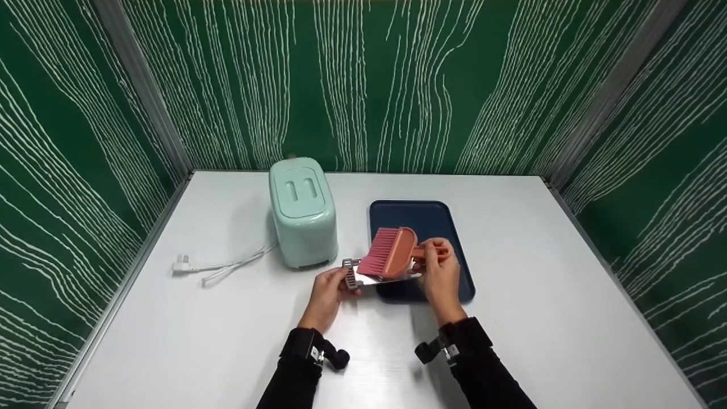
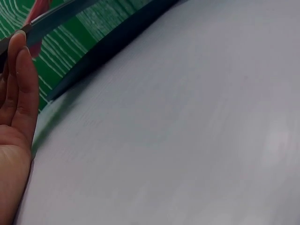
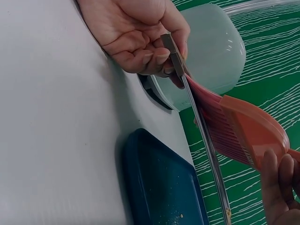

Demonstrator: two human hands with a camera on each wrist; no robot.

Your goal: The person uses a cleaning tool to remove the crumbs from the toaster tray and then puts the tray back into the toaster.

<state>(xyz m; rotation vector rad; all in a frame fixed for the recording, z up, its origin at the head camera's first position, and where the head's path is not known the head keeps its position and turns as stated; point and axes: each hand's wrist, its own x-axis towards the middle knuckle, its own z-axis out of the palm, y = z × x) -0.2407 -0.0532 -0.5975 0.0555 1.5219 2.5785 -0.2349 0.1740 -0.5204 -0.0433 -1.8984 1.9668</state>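
Note:
An orange brush (image 1: 402,253) with pink bristles is gripped by its handle in my right hand (image 1: 443,275). Its bristles lie against a flat, shiny metal tray (image 1: 372,279), which is tilted and has a grey slotted end (image 1: 350,274). My left hand (image 1: 326,295) pinches that grey end between thumb and fingers. In the right wrist view the thin metal tray (image 3: 206,140) is seen edge-on, with the bristles (image 3: 218,126) at its face. Below the metal tray and brush lies a dark blue tray (image 1: 412,213); in the right wrist view, crumbs show on the blue tray (image 3: 161,183).
A mint-green toaster (image 1: 306,227) with a closed lid stands left of the blue tray. Its white cable (image 1: 233,266) and plug (image 1: 183,266) lie on the white table (image 1: 227,341) to the left. Green walls with white lines surround the table's back and sides.

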